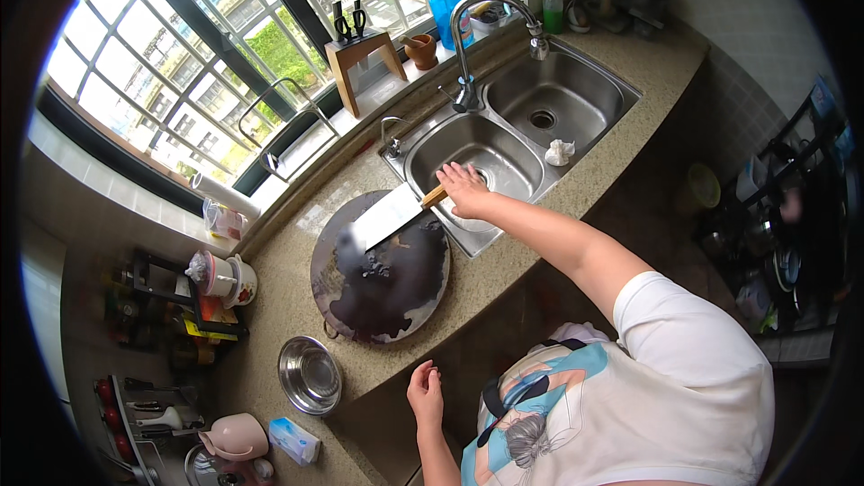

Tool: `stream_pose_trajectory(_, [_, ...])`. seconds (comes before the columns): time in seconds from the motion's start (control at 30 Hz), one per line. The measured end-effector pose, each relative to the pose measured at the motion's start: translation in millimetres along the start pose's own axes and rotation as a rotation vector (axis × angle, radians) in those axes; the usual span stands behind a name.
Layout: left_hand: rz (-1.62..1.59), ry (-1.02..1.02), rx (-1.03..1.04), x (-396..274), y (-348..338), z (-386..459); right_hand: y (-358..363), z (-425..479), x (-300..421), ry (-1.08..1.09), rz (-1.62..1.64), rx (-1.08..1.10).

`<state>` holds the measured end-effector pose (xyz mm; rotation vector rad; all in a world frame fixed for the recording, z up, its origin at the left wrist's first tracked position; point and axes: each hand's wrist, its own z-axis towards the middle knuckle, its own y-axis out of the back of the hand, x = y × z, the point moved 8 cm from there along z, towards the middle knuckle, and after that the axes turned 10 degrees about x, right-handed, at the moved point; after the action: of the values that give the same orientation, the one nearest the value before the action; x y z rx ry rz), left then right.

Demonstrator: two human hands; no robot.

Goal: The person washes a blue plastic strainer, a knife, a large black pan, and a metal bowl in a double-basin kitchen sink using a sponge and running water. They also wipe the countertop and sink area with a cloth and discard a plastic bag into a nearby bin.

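Note:
My right hand (464,190) is spread palm down over the end of a cleaver's wooden handle (435,196), above the near edge of the left sink basin. Its fingers are extended, not wrapped round the handle. The cleaver's broad steel blade (391,214) lies on a round, dark-stained chopping board (385,283) on the speckled countertop. A blurred patch covers the blade's far corner. My left hand (426,388) hangs in front of the counter edge, fingers loosely curled, with nothing visible in it. A stainless steel bowl (310,375) stands on the counter to its left.
A double sink (555,98) with a tall faucet (462,47) adjoins the board; crumpled white material (559,152) lies on its rim. Along the window stand a knife block (358,57), mortar (422,52) and blue pump bottle (445,10). A tissue pack (295,441) and pink pitcher (237,437) stand lower left.

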<state>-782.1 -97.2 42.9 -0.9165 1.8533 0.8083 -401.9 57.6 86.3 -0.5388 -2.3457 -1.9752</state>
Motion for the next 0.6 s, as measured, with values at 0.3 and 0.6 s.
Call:
stream_pose_trajectory(0.3, [0.031,0.019,-0.178,-68,-70,50,-22,37,16,0.589,0.109,0.300])
stream_pose_trajectory(0.6, [0.203,-0.354,-0.217,-186,-121,117,20,-64,-108,0.348,0.539,0.254])
